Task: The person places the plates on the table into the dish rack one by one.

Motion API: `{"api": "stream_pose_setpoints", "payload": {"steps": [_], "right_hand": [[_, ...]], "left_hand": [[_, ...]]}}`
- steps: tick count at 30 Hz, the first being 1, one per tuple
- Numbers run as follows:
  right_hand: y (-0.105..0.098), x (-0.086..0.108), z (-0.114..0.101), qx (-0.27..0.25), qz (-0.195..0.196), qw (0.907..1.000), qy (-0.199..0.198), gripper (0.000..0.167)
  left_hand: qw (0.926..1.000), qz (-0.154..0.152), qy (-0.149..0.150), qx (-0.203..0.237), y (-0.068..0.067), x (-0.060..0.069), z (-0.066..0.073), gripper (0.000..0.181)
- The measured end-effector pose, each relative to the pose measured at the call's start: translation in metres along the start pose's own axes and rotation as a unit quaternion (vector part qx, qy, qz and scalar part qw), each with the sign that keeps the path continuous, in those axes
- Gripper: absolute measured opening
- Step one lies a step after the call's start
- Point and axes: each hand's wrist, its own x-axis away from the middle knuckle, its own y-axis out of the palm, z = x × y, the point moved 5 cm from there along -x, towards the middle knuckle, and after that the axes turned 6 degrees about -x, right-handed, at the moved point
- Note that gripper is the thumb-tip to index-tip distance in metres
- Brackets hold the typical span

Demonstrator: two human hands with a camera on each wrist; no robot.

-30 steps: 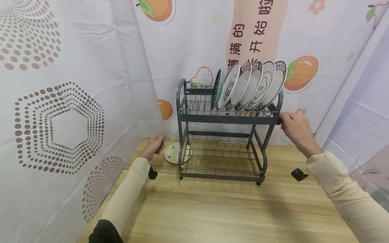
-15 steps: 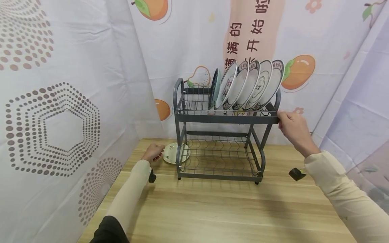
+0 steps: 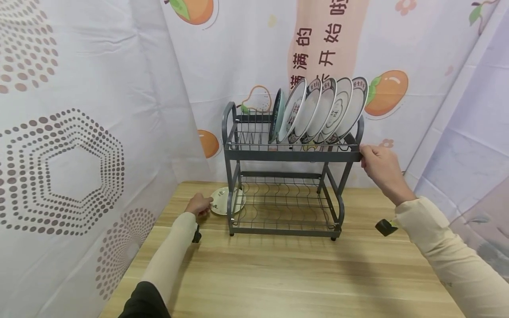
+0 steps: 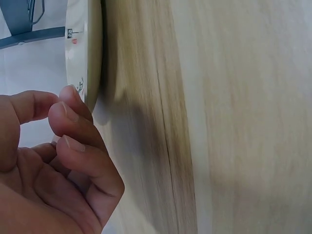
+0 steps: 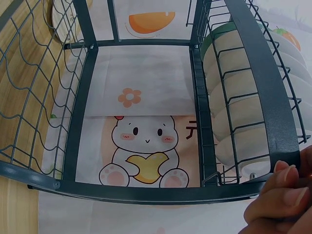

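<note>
A small cream plate with a leafy pattern lies on the wooden table, left of the dark grey two-tier dish rack. My left hand is at its left rim; in the left wrist view, curled fingers and thumb meet at the plate's edge, appearing to pinch it. The contact is partly hidden behind the fingers. My right hand grips the front right corner of the rack's upper tier, fingers bent round the bar. Several plates stand tilted in the upper tier's right part.
The upper tier's left slots show bare wires. Below, the lower tier has a wavy wire grid. A patterned curtain hangs close on the left, and a printed cloth hangs behind. Wooden table surface extends in front.
My left hand has come down and toward me to the plate's left rim, its fingers closing there. My right hand keeps its grip on the rack. The head view has shifted slightly right.
</note>
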Motion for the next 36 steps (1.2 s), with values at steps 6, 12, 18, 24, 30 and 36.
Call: {"api": "stream_pose_setpoints", "payload": {"steps": [6,12,18,24,30,36], "right_hand": [[0.001,-0.001,-0.003,-0.002,0.003,1.0000,-0.002,0.057],[0.002,0.000,-0.004,-0.010,0.002,1.0000,0.000,0.056],[0.002,0.001,-0.003,-0.015,0.000,0.9999,0.003,0.054],[0.002,0.001,-0.002,-0.012,-0.002,0.9999,0.005,0.055],[0.001,0.001,0.000,-0.010,-0.004,0.9999,0.009,0.056],[0.002,-0.001,0.002,-0.013,0.000,0.9999,0.010,0.056]], "left_hand": [[0.9997,0.002,-0.005,-0.022,0.002,-0.002,-0.003,0.031],[0.9993,0.009,-0.018,-0.031,0.002,0.001,-0.008,0.029],[0.9987,-0.003,-0.020,-0.046,0.003,0.006,-0.008,0.025],[0.9981,-0.015,-0.022,-0.055,0.005,0.003,-0.008,0.029],[0.9977,-0.029,-0.040,-0.045,0.007,-0.003,-0.012,0.032],[0.9983,-0.046,-0.032,0.012,0.006,0.009,-0.011,0.030]]}}
